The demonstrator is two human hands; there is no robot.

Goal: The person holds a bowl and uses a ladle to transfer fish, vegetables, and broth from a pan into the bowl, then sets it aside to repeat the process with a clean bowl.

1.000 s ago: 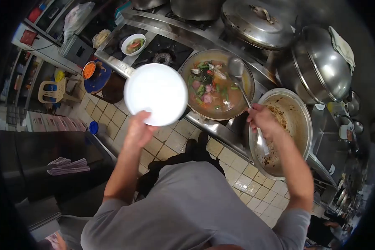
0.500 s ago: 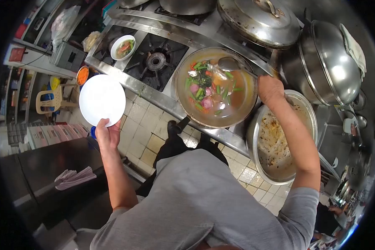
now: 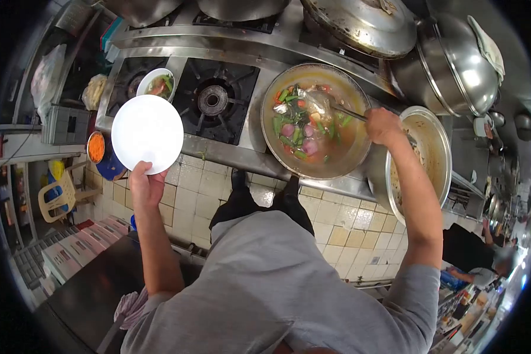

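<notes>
A white plate is held at its near rim by my left hand, thumb on top. My right hand is closed around the handle of a metal ladle. The ladle's bowl is down in the soup of a wide pan, among green vegetables, pinkish onions and red pieces. Behind the plate, partly covered by it, a white bowl holds some soup with greens. A large metal basin with brown residue sits under my right forearm.
An unlit burner lies between bowl and pan. A lidded pot and a big steel pot stand at the back right. Shredded orange food fills a small bowl at left. Another person is at far right.
The ladle's bowl has gone from above the soup down into it. The view has shifted and turned; the plate now overlaps the white bowl's near side. More of the other person shows.
</notes>
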